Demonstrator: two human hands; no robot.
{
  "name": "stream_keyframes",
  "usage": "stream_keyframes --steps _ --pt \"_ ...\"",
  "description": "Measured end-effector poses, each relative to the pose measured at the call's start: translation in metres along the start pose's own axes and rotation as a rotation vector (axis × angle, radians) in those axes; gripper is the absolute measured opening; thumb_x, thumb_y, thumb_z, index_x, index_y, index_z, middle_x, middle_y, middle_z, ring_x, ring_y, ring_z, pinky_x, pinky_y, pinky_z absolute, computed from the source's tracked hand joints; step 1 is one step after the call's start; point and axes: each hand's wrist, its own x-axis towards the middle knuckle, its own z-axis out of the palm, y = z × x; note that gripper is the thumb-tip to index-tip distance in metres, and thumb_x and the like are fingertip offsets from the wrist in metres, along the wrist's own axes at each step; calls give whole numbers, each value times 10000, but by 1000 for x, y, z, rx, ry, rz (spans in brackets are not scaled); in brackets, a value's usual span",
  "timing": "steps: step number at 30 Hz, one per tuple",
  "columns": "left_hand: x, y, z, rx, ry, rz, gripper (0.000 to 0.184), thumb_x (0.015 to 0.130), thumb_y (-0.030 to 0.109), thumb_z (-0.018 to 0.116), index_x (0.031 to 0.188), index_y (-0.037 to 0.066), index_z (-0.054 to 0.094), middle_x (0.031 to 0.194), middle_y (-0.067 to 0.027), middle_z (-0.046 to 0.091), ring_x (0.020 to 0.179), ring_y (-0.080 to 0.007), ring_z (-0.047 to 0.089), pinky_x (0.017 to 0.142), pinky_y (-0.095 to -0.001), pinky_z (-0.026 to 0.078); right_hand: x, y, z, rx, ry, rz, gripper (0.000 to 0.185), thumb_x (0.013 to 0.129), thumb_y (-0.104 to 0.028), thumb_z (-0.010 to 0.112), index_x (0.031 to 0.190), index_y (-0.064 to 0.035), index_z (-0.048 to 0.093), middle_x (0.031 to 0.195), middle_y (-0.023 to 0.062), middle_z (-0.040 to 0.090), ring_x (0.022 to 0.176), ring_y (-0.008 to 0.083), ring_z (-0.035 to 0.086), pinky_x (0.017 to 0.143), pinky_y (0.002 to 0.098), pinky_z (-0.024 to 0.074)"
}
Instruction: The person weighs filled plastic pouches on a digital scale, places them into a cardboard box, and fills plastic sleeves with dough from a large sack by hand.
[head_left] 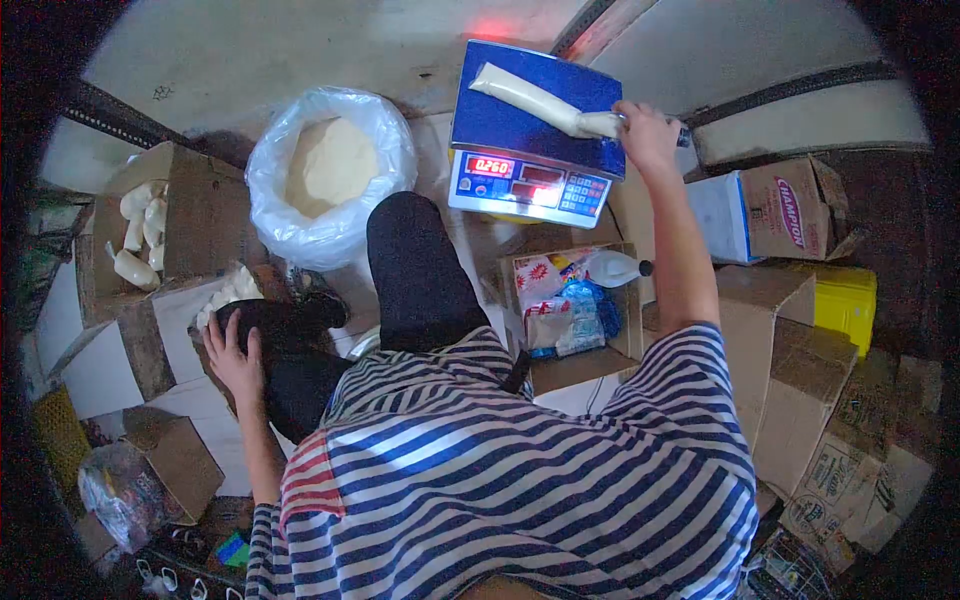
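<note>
A long, narrow plastic bag of pale powder [525,98] lies across the blue pan of a digital scale [480,135], whose red display reads 0.260. My right hand [648,138] is closed at the bag's crumpled end, over the pan's right edge. A short dark object [684,136] sticks out beside that hand; its kind is unclear. My left hand [234,358] rests on my left knee with the fingers spread, holding nothing. Close to it is a pale heap [235,290], partly hidden by my leg.
A large clear sack of pale powder [335,165] stands left of the scale. Filled bags [145,225] sit in a carton at far left. Before the scale, an open box [575,375] holds packets and a white bottle [610,268]. Cartons [790,215] and a yellow container [845,305] stand right.
</note>
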Motion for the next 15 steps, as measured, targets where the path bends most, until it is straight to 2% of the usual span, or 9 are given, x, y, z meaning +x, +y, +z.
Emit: stream_keyframes --steps 1,8,10,14,15 --pt "0 0 0 -4 4 3 396 835 292 608 1217 199 560 1399 -102 384 1302 -348 303 1070 -428 262 1 0 0 2 -13 -2 285 807 -227 578 1083 -296 593 1051 21 616 1054 240 558 913 530 331" --pt "0 -4 2 5 53 59 383 837 299 609 1203 193 573 1389 -107 398 1286 -345 330 1063 -428 274 1 11 0 -38 -19 39 308 801 -215 585 1097 -300 594 1096 38 605 1068 243 553 928 515 316" --pt "0 -2 1 11 44 40 382 837 296 609 1202 185 574 1390 -111 398 1288 -349 327 1057 -431 282 -4 14 1 -56 71 7 329 778 -209 620 1101 -266 594 1018 29 617 998 243 578 875 509 374" --pt "0 -5 2 0 70 72 383 837 293 610 1203 181 574 1392 -112 396 1286 -358 327 1053 -434 285 -8 22 8 0 28 33 370 791 -205 610 1154 -263 568 1017 43 629 995 255 585 907 547 350" --pt "-1 -5 3 -4 68 67 383 838 294 610 1202 181 574 1391 -115 397 1283 -362 329 1054 -435 283 -10 23 11 75 -11 108 376 793 -209 610 1163 -254 564 1018 52 634 983 271 590 902 537 368"
